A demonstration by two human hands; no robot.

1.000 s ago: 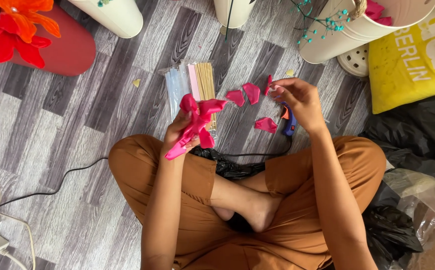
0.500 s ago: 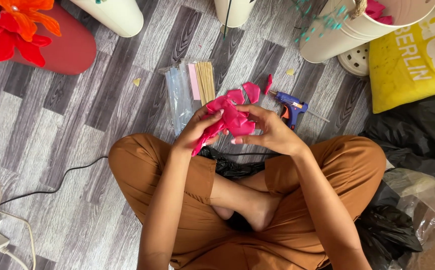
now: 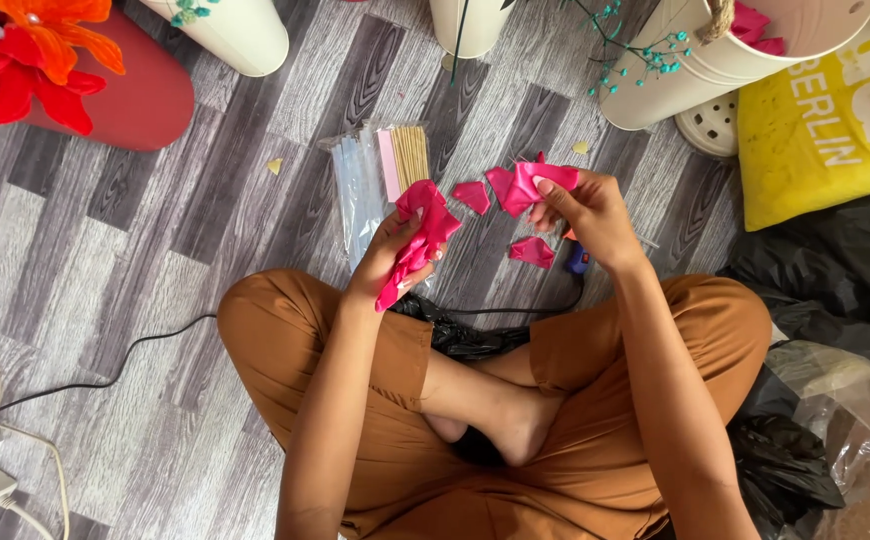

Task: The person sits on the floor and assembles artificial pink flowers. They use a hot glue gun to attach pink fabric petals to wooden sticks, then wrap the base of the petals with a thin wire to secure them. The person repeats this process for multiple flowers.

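Here the left hand (image 3: 395,250) grips a pink flower (image 3: 420,235), the right hand (image 3: 585,215) pinches a pink petal (image 3: 535,185) beside clear stick packets (image 3: 365,190).

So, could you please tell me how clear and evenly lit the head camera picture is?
Head view: soft, even daylight, faint shadows on the grey plank floor; both hands sharp, left hand on the pink flower, right hand on a pink petal; no glare; white buckets cropped at the top edge.
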